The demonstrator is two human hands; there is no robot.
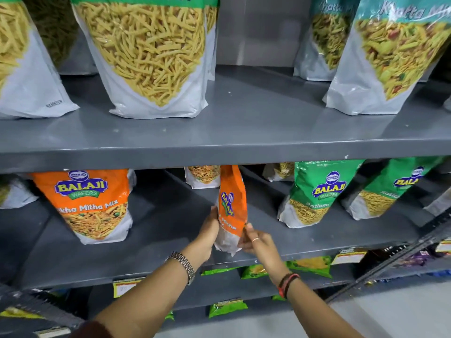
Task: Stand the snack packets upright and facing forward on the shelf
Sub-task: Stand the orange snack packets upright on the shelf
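An orange snack packet [231,203] stands upright at the middle of the grey middle shelf [170,242], turned edge-on with its front toward the left. My left hand [210,230] grips its left side low down. My right hand [256,240] pinches its lower right edge. Another orange packet [92,203] stands upright and faces forward to the left. Two green packets [314,193] [390,189] stand to the right, angled slightly.
The upper shelf [244,123] carries large white-and-green namkeen bags [151,52] and teal mixture bags [395,52]. Smaller packets [202,175] stand at the back of the middle shelf. Small green packets [310,263] and price tags sit on lower shelves. A dark rail [390,259] crosses at the right.
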